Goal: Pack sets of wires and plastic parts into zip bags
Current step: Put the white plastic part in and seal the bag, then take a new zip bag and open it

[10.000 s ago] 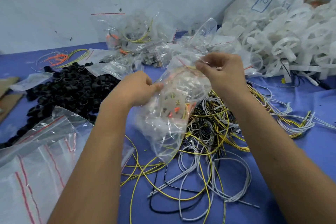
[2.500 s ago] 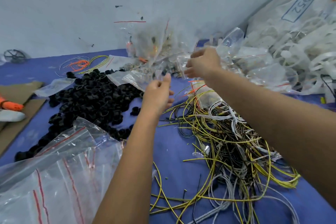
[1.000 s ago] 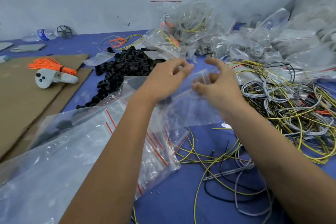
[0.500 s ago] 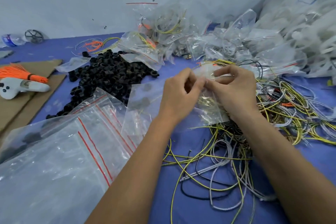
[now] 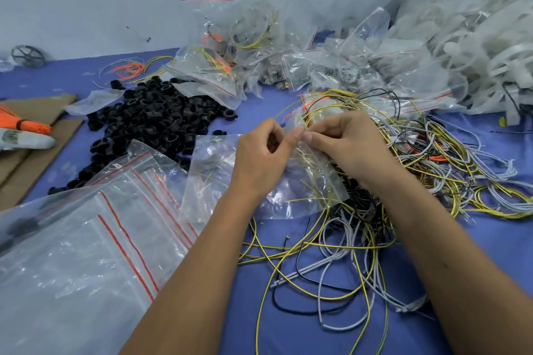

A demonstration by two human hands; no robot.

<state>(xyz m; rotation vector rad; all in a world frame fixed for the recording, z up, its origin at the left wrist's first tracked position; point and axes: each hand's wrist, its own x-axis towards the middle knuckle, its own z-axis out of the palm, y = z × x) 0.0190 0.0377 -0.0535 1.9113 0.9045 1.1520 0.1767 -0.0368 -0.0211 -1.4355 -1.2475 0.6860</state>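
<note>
My left hand [image 5: 264, 158] and my right hand [image 5: 350, 147] meet over the middle of the blue table, each pinching the top edge of one clear zip bag [image 5: 300, 190]. The bag hangs below my fingers and looks empty. A tangle of yellow, grey and black wires [image 5: 403, 170] lies under and to the right of it. A heap of black plastic rings [image 5: 150, 121] sits to the left. White plastic wheel parts [image 5: 473, 43] are piled at the far right.
A stack of flat zip bags with red strips [image 5: 95, 245] covers the near left. Filled zip bags [image 5: 259, 46] are heaped at the back by the wall. Cardboard [image 5: 26, 153], an orange wire bundle [image 5: 23, 124] and a white controller [image 5: 20, 140] lie at the left edge.
After the filled bag went onto the back heap, my hands took a fresh bag from the stack. Since half a second ago both hands have stayed pinched on its top edge with little movement.
</note>
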